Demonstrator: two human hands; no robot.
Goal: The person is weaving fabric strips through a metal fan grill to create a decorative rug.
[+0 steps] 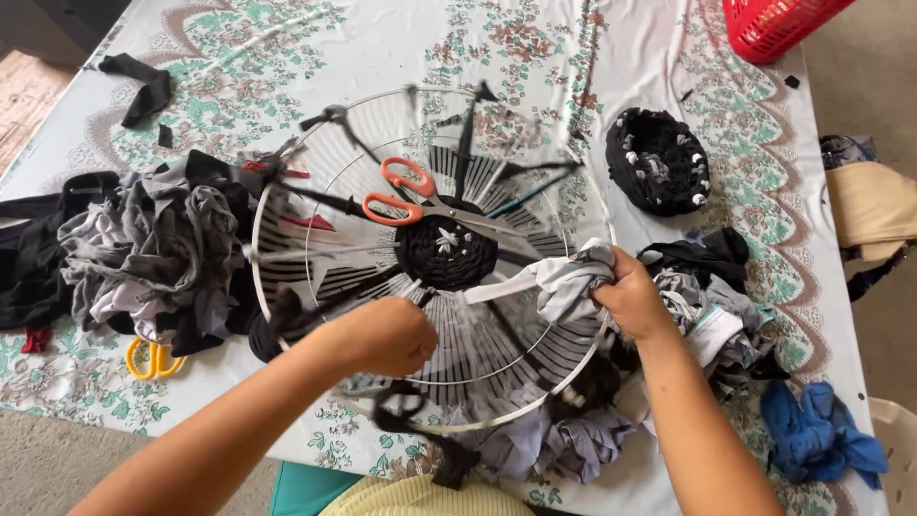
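Floral cloth covers the table (611, 57), where a round wire frame (287, 158) lies with a black woven disc (446, 252) at its hub. Over the frame's near edge, the left hand (382, 336) is fisted around thin fabric strips (knuckles up). The right hand (630, 298) clamps a soft grey strip (564, 282) at the right rim.

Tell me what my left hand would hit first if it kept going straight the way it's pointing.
Likely the grey cloth strip stretched across the wire frame. Your left hand points right, toward your right hand, which grips that strip. Depth is unclear, so it might pass above it.
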